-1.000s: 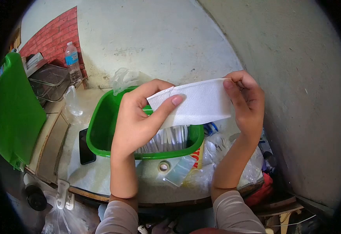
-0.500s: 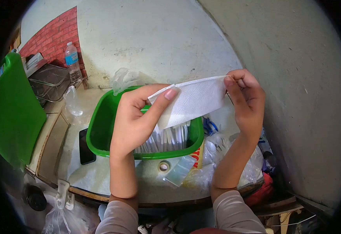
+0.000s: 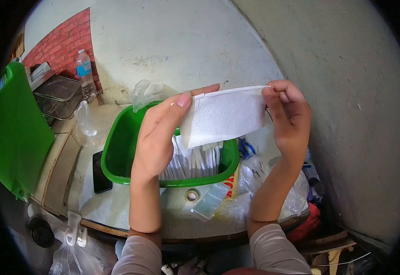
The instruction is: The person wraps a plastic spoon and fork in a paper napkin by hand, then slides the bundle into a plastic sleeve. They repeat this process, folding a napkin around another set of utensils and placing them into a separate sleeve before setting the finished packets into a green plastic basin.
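A white textured sheet, folded like a napkin (image 3: 227,117), is held up above a green basin (image 3: 109,158). My left hand (image 3: 161,133) grips its left edge, with the thumb on the near side and a finger stretched behind the top edge. At the upper right corner my right hand (image 3: 289,117) pinches the sheet between thumb and fingers. Below, inside the basin, stand several thin white packets (image 3: 193,162), partly covered by the sheet and my left hand.
On the table (image 3: 163,220) are a black phone (image 3: 102,172), a tape roll (image 3: 191,195), clear plastic sleeves (image 3: 211,200), blue-handled scissors (image 3: 245,147) and clear bags (image 3: 236,208). A bottle (image 3: 85,73) and wire tray (image 3: 58,94) stand at the left.
My left thumb has slid left and up, off the sheet's middle toward its upper left corner. A left finger now extends behind the top edge, and the sheet hangs more level.
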`<act>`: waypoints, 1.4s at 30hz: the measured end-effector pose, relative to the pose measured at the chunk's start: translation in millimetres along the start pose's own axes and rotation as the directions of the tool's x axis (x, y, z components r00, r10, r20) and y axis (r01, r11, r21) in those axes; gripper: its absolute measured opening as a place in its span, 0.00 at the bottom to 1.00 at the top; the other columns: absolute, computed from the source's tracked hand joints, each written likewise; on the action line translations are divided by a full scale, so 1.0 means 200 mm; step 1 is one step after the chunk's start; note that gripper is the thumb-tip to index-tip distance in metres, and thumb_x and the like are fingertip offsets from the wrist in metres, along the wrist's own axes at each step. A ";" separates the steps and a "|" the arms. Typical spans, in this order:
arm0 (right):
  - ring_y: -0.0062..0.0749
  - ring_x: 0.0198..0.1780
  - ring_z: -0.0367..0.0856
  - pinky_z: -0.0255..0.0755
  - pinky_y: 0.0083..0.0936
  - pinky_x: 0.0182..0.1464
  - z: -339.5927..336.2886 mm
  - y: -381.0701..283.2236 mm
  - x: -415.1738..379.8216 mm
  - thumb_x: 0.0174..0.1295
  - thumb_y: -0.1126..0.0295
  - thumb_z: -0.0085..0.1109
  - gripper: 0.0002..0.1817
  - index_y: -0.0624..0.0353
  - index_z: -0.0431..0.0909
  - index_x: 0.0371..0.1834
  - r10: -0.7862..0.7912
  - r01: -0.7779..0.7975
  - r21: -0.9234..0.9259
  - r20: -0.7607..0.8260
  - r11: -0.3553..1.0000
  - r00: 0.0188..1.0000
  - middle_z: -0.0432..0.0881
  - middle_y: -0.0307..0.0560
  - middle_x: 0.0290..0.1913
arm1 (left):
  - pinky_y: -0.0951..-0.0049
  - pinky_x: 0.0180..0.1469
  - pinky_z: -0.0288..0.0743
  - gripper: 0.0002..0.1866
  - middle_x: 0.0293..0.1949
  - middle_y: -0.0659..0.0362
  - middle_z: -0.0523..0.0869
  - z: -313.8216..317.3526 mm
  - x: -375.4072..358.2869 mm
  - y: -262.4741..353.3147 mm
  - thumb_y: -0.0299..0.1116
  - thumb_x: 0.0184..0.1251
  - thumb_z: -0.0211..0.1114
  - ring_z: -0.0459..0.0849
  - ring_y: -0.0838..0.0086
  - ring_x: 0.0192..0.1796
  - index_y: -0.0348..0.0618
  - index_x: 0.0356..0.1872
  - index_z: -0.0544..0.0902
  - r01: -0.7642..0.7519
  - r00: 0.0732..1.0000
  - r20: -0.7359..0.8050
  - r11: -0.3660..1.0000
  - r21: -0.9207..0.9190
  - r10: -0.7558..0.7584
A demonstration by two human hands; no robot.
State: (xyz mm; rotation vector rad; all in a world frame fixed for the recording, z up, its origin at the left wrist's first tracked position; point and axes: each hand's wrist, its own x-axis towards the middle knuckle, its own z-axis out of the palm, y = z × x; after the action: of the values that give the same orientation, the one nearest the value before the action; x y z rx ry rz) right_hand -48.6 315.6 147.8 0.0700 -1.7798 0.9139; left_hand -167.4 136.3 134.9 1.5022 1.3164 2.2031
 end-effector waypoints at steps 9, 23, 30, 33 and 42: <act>0.10 0.29 0.70 0.63 0.12 0.31 0.02 -0.02 0.00 0.69 0.72 0.60 0.06 0.64 0.79 0.38 0.079 -0.079 0.000 -0.032 0.997 0.996 0.81 0.33 0.29 | 0.68 0.67 0.66 0.31 0.60 0.42 0.80 0.05 0.05 -0.06 0.46 0.81 0.41 0.79 0.64 0.62 0.25 0.68 0.68 0.136 0.987 0.122 0.946 -0.293 -0.104; 0.10 0.27 0.69 0.61 0.13 0.29 -0.03 0.03 0.01 0.68 0.70 0.62 0.07 0.64 0.80 0.38 0.137 -0.137 -0.016 -0.025 0.990 0.990 0.81 0.34 0.28 | 0.56 0.70 0.69 0.23 0.62 0.45 0.78 0.09 0.05 -0.13 0.36 0.78 0.50 0.78 0.58 0.64 0.28 0.65 0.70 0.419 0.898 0.291 0.439 -0.795 -0.330; 0.12 0.27 0.69 0.60 0.13 0.29 -0.04 -0.03 0.02 0.66 0.75 0.62 0.07 0.62 0.72 0.38 0.210 -0.211 0.022 0.024 0.977 0.977 0.80 0.35 0.29 | 0.56 0.71 0.67 0.24 0.63 0.44 0.77 0.07 0.04 -0.16 0.37 0.79 0.49 0.77 0.57 0.66 0.28 0.66 0.68 0.409 0.912 0.319 0.521 -0.749 -0.258; 0.11 0.28 0.69 0.61 0.11 0.29 0.00 0.02 0.00 0.65 0.78 0.62 0.10 0.60 0.68 0.36 0.103 -0.111 0.303 0.043 0.947 0.994 0.79 0.36 0.32 | 0.56 0.71 0.68 0.24 0.64 0.44 0.77 0.07 0.04 -0.15 0.38 0.80 0.49 0.77 0.57 0.66 0.28 0.67 0.67 0.400 0.916 0.294 0.545 -0.737 -0.274; 0.11 0.28 0.70 0.66 0.13 0.29 -0.06 -0.02 0.00 0.65 0.80 0.60 0.08 0.63 0.79 0.46 0.101 -0.122 0.083 0.222 0.989 0.970 0.79 0.37 0.38 | 0.56 0.70 0.69 0.26 0.67 0.43 0.73 0.06 0.04 -0.13 0.39 0.81 0.48 0.75 0.57 0.68 0.27 0.69 0.64 0.391 0.919 0.263 0.607 -0.692 -0.292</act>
State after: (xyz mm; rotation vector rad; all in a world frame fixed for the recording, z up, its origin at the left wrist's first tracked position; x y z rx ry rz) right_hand -38.3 320.1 150.7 0.1368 -1.9565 1.1085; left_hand -170.0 163.4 122.2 0.9368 0.4712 1.9570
